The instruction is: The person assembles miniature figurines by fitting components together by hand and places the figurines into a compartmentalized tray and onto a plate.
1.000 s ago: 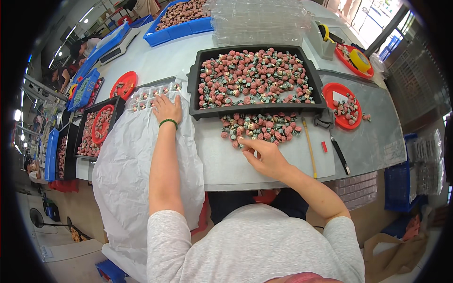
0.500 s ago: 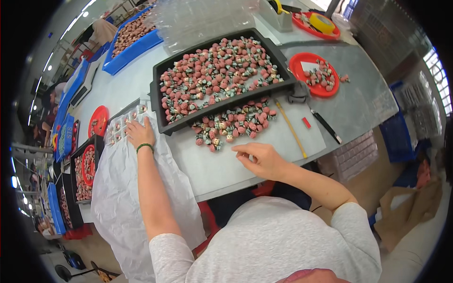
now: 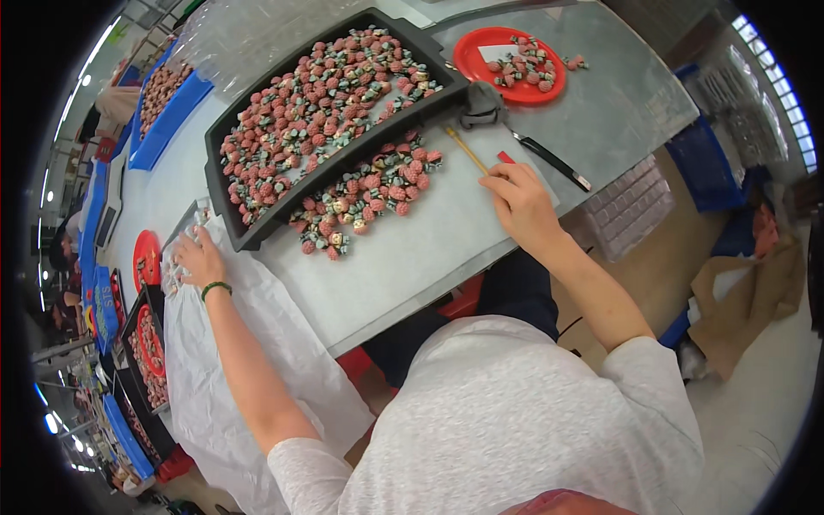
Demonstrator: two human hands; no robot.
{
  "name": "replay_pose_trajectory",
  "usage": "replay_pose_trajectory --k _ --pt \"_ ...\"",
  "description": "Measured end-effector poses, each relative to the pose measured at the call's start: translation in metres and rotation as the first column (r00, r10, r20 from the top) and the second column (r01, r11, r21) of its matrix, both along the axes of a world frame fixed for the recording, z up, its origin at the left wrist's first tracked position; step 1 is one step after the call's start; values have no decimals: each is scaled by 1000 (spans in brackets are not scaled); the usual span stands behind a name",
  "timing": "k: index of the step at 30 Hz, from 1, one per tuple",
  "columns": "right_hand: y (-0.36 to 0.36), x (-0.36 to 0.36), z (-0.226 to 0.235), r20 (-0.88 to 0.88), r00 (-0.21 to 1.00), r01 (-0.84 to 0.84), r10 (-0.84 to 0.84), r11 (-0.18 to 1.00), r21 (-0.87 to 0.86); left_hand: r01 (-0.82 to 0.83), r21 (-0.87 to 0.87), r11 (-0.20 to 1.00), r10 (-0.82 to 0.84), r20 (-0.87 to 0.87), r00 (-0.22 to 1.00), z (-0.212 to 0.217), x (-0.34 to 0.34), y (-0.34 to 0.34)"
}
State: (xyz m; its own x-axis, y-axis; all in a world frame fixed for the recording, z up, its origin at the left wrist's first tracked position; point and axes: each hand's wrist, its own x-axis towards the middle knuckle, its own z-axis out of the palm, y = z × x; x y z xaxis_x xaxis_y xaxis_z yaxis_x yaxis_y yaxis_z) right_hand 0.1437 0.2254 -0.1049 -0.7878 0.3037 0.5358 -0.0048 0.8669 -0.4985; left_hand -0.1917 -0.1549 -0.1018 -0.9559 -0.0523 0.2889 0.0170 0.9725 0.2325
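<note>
My left hand [image 3: 200, 261] lies on a white tray with small compartments [image 3: 170, 273], fingers spread, at the far left of the table. White crinkled paper [image 3: 257, 330] hangs below that wrist. My right hand [image 3: 525, 209] is closed at a thin wooden stick [image 3: 466, 149], its fingertips pressed together on it; the stick's near end is hidden under the hand. A small red piece [image 3: 505, 158] peeks out beside the fingers. Between my hands lies a loose pile of small pink and grey-green figurines [image 3: 373, 193], below a black tray [image 3: 339, 163] filled with many more.
A black-handled knife-like tool [image 3: 554, 163] lies right of the stick. A red plate [image 3: 515, 93] with more figurines stands at the back right, a dark cloth-like bundle [image 3: 482, 107] near it. Clear plastic sheets [image 3: 266, 43] and a blue bin [image 3: 167, 120] are behind the black tray.
My right hand has moved right, from beside the loose pile onto the wooden stick, and its fingers have closed. My left hand stays on the compartment tray. The whole view has shifted.
</note>
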Motion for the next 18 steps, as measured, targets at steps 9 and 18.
replay_pose_trajectory --k 9,18 --pt "-17 -19 52 -198 973 -186 118 911 -369 486 865 -123 -883 -319 344 131 185 116" --pt "-62 -27 29 -148 942 -337 303 859 -385 -161 519 -840 -530 -847 34 187 302 157"
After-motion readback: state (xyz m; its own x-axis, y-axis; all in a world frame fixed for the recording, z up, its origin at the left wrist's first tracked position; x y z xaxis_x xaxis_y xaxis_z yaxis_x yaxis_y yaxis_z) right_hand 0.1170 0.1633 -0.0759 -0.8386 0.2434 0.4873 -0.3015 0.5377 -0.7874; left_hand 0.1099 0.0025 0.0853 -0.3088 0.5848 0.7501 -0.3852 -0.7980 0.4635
